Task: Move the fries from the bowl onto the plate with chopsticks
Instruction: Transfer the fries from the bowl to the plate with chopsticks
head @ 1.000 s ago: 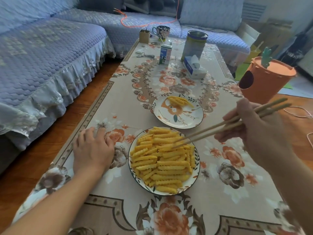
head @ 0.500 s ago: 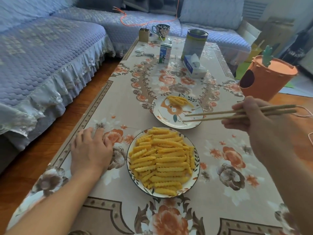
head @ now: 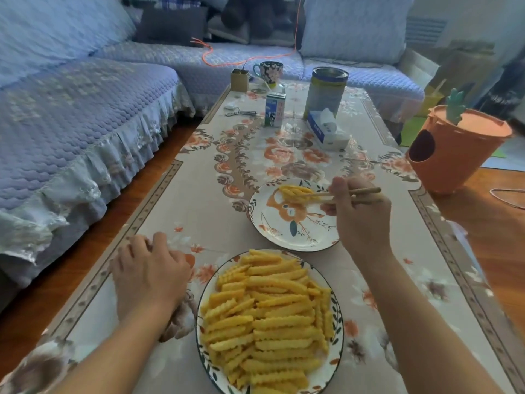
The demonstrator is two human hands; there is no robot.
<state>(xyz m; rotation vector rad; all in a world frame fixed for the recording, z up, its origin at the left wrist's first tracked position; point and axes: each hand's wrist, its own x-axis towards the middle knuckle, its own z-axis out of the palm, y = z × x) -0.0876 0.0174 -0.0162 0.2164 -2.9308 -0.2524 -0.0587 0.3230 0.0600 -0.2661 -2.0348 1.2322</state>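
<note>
Head view, sole entry. Right hand (head: 362,220): fingers curled round a pair of chopsticks (head: 341,194), pinched mid-shaft so the tips reach out leftward past the fingertips. Tips lie among a small heap of fries (head: 295,193) on the far part of the plate (head: 298,240); whether they are clamped on a fry or parted cannot be told. Probably the set-down step of one transfer.

Left hand (head: 150,273): fingers relaxed, slightly spread, pressed flat on the tablecloth (head: 199,200), holding nothing. It sits just left of the bowl (head: 339,317), likely to brace the body, and does not touch the rim.

Bowl: below the right wrist, near the person, heaped with crinkle-cut fries (head: 270,317). By this count the job is barely begun.

Beyond the chopstick tips, well apart: milk carton (head: 275,110), tin canister (head: 325,91), tissue box (head: 326,129), mug (head: 268,71). Right of the knuckles, off the table: orange bin (head: 454,152).
</note>
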